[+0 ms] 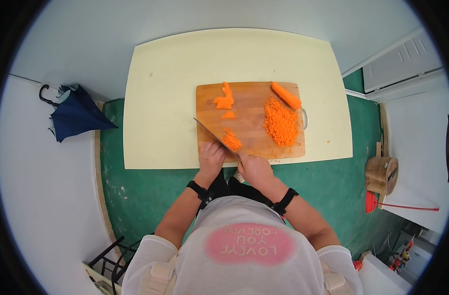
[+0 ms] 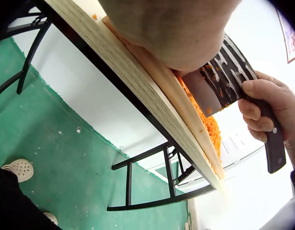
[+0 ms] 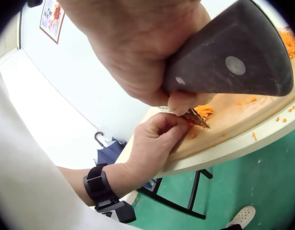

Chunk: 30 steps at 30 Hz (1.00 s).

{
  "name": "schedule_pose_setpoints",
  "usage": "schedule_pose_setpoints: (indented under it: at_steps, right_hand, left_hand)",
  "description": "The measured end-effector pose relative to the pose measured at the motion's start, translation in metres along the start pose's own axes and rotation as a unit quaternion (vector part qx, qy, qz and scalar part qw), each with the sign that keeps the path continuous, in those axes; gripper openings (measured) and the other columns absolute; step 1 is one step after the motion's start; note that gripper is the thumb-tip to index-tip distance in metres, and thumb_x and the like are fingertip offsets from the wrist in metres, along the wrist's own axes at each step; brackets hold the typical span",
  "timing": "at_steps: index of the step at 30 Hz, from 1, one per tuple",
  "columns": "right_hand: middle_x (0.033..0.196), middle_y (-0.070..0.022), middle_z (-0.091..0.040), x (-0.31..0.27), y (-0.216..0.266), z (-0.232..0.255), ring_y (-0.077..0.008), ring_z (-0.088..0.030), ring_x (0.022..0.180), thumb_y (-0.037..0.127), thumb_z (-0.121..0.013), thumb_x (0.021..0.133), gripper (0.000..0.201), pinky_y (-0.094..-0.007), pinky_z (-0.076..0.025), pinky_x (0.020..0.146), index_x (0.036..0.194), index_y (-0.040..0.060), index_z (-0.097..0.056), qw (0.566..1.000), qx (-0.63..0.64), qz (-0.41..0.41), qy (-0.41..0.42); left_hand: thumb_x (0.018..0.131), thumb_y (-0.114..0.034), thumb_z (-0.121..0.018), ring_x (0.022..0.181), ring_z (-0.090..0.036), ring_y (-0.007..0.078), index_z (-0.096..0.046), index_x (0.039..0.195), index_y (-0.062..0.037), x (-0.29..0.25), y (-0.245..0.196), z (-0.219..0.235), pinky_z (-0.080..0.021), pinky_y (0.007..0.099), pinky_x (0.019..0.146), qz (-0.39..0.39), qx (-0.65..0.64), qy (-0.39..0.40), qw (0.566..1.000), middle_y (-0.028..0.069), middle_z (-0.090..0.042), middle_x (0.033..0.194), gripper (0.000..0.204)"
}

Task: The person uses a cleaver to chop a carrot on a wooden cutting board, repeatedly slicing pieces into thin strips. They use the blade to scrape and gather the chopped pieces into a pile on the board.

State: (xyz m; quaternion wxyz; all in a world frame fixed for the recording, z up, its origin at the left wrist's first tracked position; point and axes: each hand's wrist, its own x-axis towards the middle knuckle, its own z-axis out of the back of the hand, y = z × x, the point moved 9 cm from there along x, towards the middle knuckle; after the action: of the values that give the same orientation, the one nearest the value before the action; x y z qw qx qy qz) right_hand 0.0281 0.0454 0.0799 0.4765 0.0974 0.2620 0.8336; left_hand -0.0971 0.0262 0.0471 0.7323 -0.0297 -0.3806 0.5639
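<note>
The right hand (image 1: 255, 169) grips the black handle (image 3: 234, 62) of a knife, whose wide blade (image 2: 205, 88) has orange bits stuck to it. That blade lies slantwise over a wooden cutting board (image 1: 249, 132). Left of the blade, the left hand (image 1: 212, 158) has its fingers curled at the board's near left part; in the right wrist view its thumb and fingers (image 3: 154, 141) pinch a mostly hidden carrot piece against the blade. Thin carrot strips (image 1: 232, 139) lie just right of the blade.
Flat carrot pieces (image 1: 225, 102) lie at the board's upper left. A heap of chopped carrot (image 1: 281, 123) and a peeled carrot (image 1: 286, 95) are on its right, near a metal handle (image 1: 305, 118). The pale table (image 1: 160, 98) extends around the board; its near edge is by the person's body.
</note>
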Motion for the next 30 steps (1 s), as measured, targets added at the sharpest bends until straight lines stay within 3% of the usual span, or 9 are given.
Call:
schedule_pose_setpoints:
  at_steps: [9, 13, 15, 19, 21, 22, 24, 27, 30]
  right_hand:
    - [0.067, -0.0165, -0.065, 0.019, 0.007, -0.023, -0.0347, -0.066, 0.062, 0.013, -0.054, 0.086, 0.013, -0.0477, -0.052, 0.056, 0.096, 0.0055, -0.058, 0.999, -0.034, -0.031, 0.015]
    - [0.069, -0.0188, -0.065, 0.018, 0.003, -0.002, -0.0380, -0.065, 0.063, 0.018, -0.055, 0.088, 0.019, -0.0498, -0.052, 0.057, 0.103, 0.0066, -0.059, 1.000, 0.016, -0.015, -0.013]
    - [0.070, -0.0195, -0.065, 0.008, -0.001, 0.017, -0.0392, -0.065, 0.064, 0.020, -0.057, 0.088, 0.023, -0.0503, -0.052, 0.058, 0.106, 0.0068, -0.060, 0.998, 0.035, -0.034, -0.025]
    - [0.071, -0.0203, -0.065, -0.003, -0.032, 0.034, -0.0405, -0.064, 0.066, 0.022, -0.060, 0.086, 0.031, -0.0507, -0.051, 0.060, 0.113, 0.0073, -0.061, 0.993, 0.053, -0.089, -0.062]
    - [0.071, -0.0204, -0.065, -0.008, -0.042, 0.041, -0.0405, -0.064, 0.067, 0.022, -0.060, 0.086, 0.031, -0.0504, -0.051, 0.061, 0.114, 0.0074, -0.061, 0.989, 0.069, -0.103, -0.087]
    - [0.072, -0.0204, -0.065, -0.012, -0.048, 0.045, -0.0405, -0.065, 0.068, 0.021, -0.060, 0.085, 0.032, -0.0501, -0.051, 0.062, 0.114, 0.0076, -0.061, 0.984, 0.082, -0.113, -0.108]
    - [0.072, -0.0205, -0.065, -0.019, -0.056, 0.045, -0.0403, -0.065, 0.069, 0.021, -0.060, 0.085, 0.032, -0.0497, -0.051, 0.062, 0.115, 0.0074, -0.062, 0.981, 0.092, -0.126, -0.114]
    - [0.073, -0.0208, -0.065, -0.032, -0.065, 0.048, -0.0401, -0.065, 0.070, 0.020, -0.060, 0.085, 0.032, -0.0494, -0.051, 0.063, 0.115, 0.0069, -0.062, 0.975, 0.104, -0.149, -0.124]
    - [0.073, -0.0210, -0.065, -0.046, -0.068, 0.051, -0.0399, -0.065, 0.070, 0.020, -0.059, 0.085, 0.032, -0.0494, -0.051, 0.063, 0.114, 0.0067, -0.063, 0.968, 0.107, -0.186, -0.128]
  left_hand:
    - [0.070, -0.008, -0.070, 0.096, -0.057, 0.0287, -0.066, 0.087, -0.0052, -0.001, -0.001, 0.001, -0.045, 0.0426, 0.081, 0.003, 0.000, 0.015, 1.000, 0.0087, -0.062, 0.096, 0.018]
    - [0.070, -0.006, -0.072, 0.093, -0.056, 0.0331, -0.067, 0.085, -0.0031, 0.008, -0.001, 0.005, -0.045, 0.0436, 0.080, 0.002, -0.016, 0.021, 1.000, 0.0100, -0.063, 0.093, 0.017]
    - [0.070, -0.008, -0.073, 0.095, -0.055, 0.0343, -0.064, 0.095, -0.0037, 0.006, 0.008, -0.006, -0.045, 0.0452, 0.083, 0.028, -0.049, 0.111, 0.992, 0.0113, -0.061, 0.100, 0.027]
    - [0.070, -0.009, -0.074, 0.103, -0.055, 0.0354, -0.060, 0.111, -0.0042, 0.027, 0.006, 0.007, -0.044, 0.0456, 0.090, 0.014, -0.025, 0.138, 0.990, 0.0134, -0.058, 0.112, 0.044]
    - [0.068, -0.009, -0.076, 0.114, -0.052, 0.0354, -0.054, 0.123, -0.0045, 0.048, -0.012, 0.011, -0.043, 0.0444, 0.097, -0.072, -0.004, 0.171, 0.983, 0.0145, -0.055, 0.122, 0.059]
    - [0.068, -0.009, -0.076, 0.114, -0.052, 0.0354, -0.054, 0.123, -0.0045, 0.058, -0.012, 0.012, -0.043, 0.0444, 0.097, -0.078, -0.002, 0.174, 0.982, 0.0145, -0.055, 0.122, 0.059]
    - [0.068, -0.010, -0.076, 0.122, -0.048, 0.0347, -0.053, 0.127, -0.0045, 0.067, -0.022, -0.004, -0.041, 0.0437, 0.101, -0.153, 0.015, 0.268, 0.951, 0.0144, -0.054, 0.127, 0.064]
    - [0.068, -0.012, -0.077, 0.115, -0.051, 0.0327, -0.054, 0.124, -0.0053, 0.074, -0.026, -0.021, -0.044, 0.0422, 0.096, -0.225, 0.014, 0.309, 0.924, 0.0135, -0.057, 0.120, 0.061]
    - [0.069, -0.012, -0.076, 0.108, -0.053, 0.0317, -0.057, 0.116, -0.0061, 0.079, -0.027, -0.036, -0.046, 0.0403, 0.092, -0.204, -0.011, 0.394, 0.896, 0.0117, -0.058, 0.111, 0.050]
